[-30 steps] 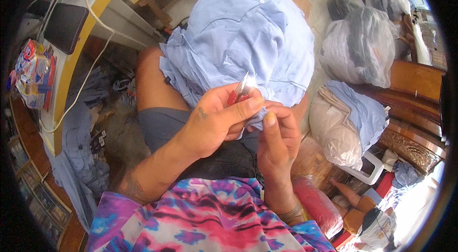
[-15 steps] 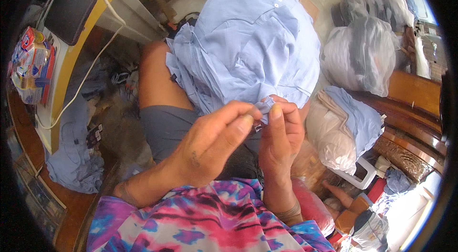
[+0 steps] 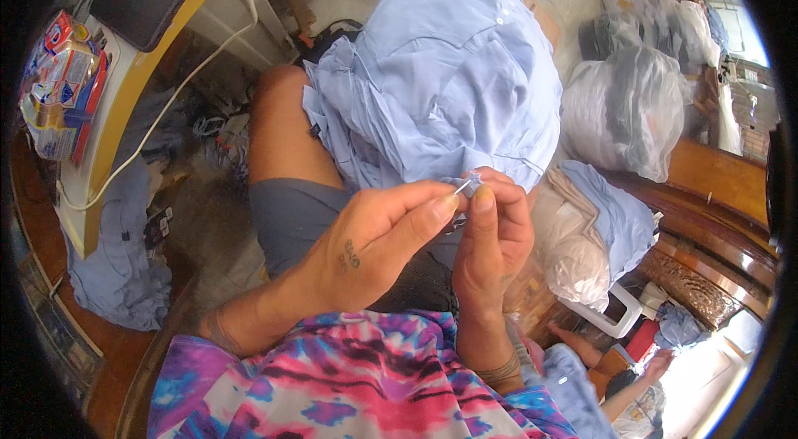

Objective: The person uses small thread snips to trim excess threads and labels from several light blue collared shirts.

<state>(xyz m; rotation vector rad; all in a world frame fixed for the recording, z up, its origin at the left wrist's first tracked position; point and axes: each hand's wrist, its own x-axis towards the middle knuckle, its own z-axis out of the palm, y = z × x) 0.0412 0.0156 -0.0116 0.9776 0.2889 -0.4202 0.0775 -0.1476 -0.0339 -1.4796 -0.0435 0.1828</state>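
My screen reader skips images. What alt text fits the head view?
Seen from above, the left hand and right hand pinch the edge of a light blue shirt heaped on the person's lap, with a thin needle between the fingertips.

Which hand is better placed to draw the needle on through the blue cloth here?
Probably the left hand: its thumb and forefinger tips meet at the thin needle, which pokes out beside the cloth edge. The right hand pinches a fold of the light blue shirt, so it seems busy steadying it.
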